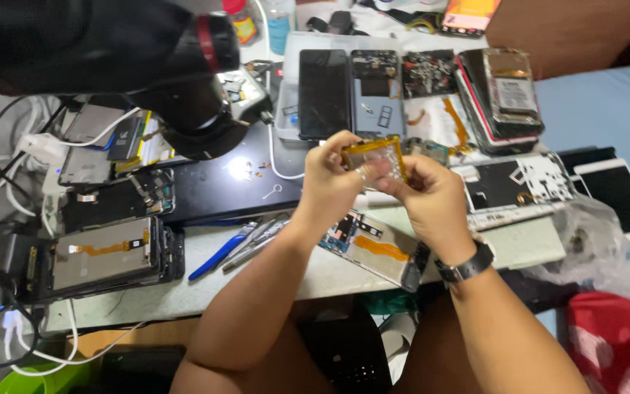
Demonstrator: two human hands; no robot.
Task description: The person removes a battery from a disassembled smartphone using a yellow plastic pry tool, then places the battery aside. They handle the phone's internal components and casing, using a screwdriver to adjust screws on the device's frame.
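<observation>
The work surface is a pale grey bench (526, 248) crowded with opened phones and loose parts, set against a blue surface at the right. Nearest the camera, both bare forearms rise from the lower edge of the view; the right one wears a dark wristwatch (465, 267). A red cloth (617, 343) lies at the lower right, and a green tub (34, 379) shows at the lower left. Beneath the wrists an opened phone with an orange flex strip (373, 248) lies tilted on the bench, and just left of it lie a blue-handled tool (220, 255) and metal tweezers (260, 237). Above the bench, at mid view, the left hand (329, 182) and right hand (428, 193) meet on a small clear panel edged in amber tape (377, 157), held off the surface between them. The left hand's fingers are curled tight on its left edge; the right hand's thumb and fingers pinch its right lower corner. To the left, a stripped phone chassis (103, 255) rests amid cables, and a black mat (227, 182) lies under a black microscope head (191, 95). Farther back, a dark-screened phone (324, 91) lies in a clear tray beside more boards, and a stack of phones (504, 91) stands at the upper right.
</observation>
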